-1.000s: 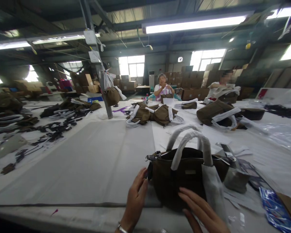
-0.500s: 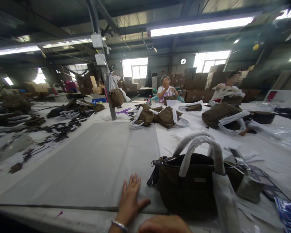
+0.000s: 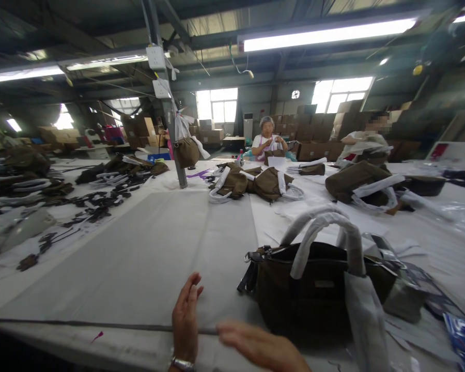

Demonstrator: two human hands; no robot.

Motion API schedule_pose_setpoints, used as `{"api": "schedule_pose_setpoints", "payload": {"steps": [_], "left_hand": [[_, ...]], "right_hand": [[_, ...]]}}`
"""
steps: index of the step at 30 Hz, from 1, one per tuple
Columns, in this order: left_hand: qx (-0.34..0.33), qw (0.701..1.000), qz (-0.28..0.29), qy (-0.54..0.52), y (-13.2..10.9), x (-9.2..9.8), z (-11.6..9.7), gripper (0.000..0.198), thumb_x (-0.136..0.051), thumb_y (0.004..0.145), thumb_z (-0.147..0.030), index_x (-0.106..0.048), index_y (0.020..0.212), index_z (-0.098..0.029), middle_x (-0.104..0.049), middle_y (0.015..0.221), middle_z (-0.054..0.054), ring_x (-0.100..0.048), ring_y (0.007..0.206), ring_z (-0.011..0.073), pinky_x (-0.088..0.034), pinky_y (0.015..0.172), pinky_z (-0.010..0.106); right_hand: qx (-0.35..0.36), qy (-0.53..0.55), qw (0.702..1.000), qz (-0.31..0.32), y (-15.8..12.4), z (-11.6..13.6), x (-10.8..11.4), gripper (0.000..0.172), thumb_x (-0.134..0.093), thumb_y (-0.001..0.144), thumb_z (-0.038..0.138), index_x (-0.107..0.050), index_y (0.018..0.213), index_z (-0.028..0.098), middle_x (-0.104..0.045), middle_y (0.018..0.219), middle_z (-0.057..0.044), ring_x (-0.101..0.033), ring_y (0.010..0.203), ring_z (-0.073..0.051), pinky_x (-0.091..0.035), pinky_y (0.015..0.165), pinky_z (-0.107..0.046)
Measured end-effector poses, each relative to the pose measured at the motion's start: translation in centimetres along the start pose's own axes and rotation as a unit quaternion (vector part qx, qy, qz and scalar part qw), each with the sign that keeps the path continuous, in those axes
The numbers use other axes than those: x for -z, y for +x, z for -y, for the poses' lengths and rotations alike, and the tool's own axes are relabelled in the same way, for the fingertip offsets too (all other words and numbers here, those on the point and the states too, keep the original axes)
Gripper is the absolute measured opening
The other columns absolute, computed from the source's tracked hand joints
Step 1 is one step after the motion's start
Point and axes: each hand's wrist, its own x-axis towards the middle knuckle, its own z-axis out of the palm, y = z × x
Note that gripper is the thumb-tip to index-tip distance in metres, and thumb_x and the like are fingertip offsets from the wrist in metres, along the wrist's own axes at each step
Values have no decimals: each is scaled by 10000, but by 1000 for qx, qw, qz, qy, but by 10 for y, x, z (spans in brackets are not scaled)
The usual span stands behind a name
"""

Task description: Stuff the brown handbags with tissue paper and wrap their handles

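Observation:
Over the front edge of a grey sheet [image 3: 132, 258], my left hand [image 3: 186, 312] is turned on its side, fingers stretched out and holding nothing. My right hand [image 3: 261, 345] reaches in from the bottom, slightly blurred, with its fingers extended and nothing visible in it. A gap separates the two hands. Just beyond my right hand stands a dark olive handbag [image 3: 302, 299], upright, its zip top open. White wrapping covers its two arched handles [image 3: 320, 227], and a wrapped strap [image 3: 366, 315] hangs down its front.
More olive bags [image 3: 271, 183] with wrapped handles lie farther back on the white table. A metal post [image 3: 174, 129] with a hanging bag [image 3: 186, 152] rises behind the sheet. Dark straps [image 3: 96, 206] are strewn at left. Two people [image 3: 269, 142] work across the table.
My left hand has gone from lying spread on the sheet to being turned on its side, a little farther left. My right hand has come further into view, its fingers now stretched out.

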Motion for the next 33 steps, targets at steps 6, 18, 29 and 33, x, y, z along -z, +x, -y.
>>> {"api": "schedule_pose_setpoints", "payload": {"steps": [6, 18, 29, 33], "left_hand": [[-7, 999, -11, -48, -1, 1, 2, 461, -564, 954, -512, -652, 1275, -193, -612, 1401, 91, -545, 1326, 287, -483, 1103, 456], [-67, 925, 181, 327, 27, 4, -15, 541, -585, 865, -550, -691, 1252, -188, -649, 1356, 125, -549, 1319, 315, -370, 1173, 490], [-68, 909, 144, 384, 69, 37, -36, 415, -583, 769, -473, -773, 1018, -201, -760, 1102, 123, -682, 1086, 327, -505, 1011, 449], [-13, 924, 176, 340, 48, 60, -53, 455, -665, 755, -533, -786, 1041, -201, -766, 1128, 108, -697, 1089, 337, -532, 995, 447]], "right_hand": [[-207, -91, 972, 65, 12, -67, -92, 872, -752, 800, 491, -452, 1481, 37, -302, 1553, -227, -312, 1446, -435, -343, 1180, -529], [-79, -52, 995, 26, 74, -65, -158, 900, -739, 818, 452, -364, 1523, 36, -255, 1593, -205, -241, 1490, -382, -231, 1236, -480], [-157, 268, 945, -104, 73, -77, -103, 650, -485, 964, 569, -545, 1433, 124, -537, 1452, -188, -516, 1348, -321, -415, 1129, -464], [-231, 369, 886, -160, 94, -80, -107, 912, -495, 880, 726, -397, 1508, 72, -445, 1508, -239, -425, 1396, -355, -415, 1110, -519]]}}
